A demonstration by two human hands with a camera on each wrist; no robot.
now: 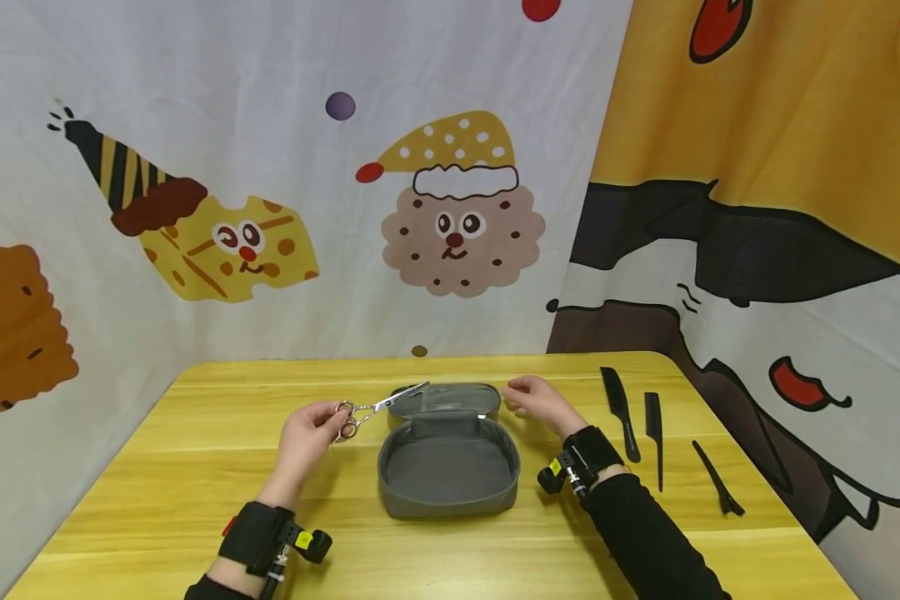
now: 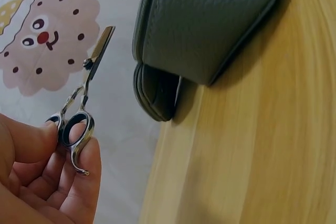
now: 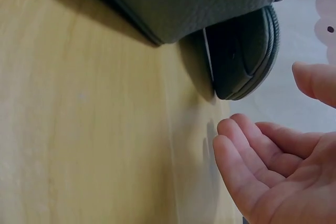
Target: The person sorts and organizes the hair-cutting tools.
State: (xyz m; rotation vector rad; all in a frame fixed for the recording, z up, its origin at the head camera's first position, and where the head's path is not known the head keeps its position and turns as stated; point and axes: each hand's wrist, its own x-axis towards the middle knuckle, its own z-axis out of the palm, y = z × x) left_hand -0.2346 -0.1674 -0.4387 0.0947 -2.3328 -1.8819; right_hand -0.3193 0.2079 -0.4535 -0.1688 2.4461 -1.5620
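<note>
My left hand (image 1: 309, 437) pinches a pair of silver scissors (image 1: 378, 405) by the finger loops, to the left of a grey zip case. In the left wrist view the scissors (image 2: 84, 93) point upward, blades together, with thumb and fingers at the loops. The grey case (image 1: 450, 505) stands with its lid (image 1: 450, 398) folded back on the far side; nothing shows inside its lower part. Just right of the lid is my right hand (image 1: 543, 403), holding nothing. Its fingers (image 3: 262, 156) are loosely bent and the thumb stands apart from them, in the right wrist view.
To the right on the wooden table (image 1: 307, 550) lie a wide black comb (image 1: 619, 412), a narrow tail comb (image 1: 653, 437) and a black hair clip (image 1: 716, 477). A printed cloth (image 1: 270, 100) hangs behind the table's far edge.
</note>
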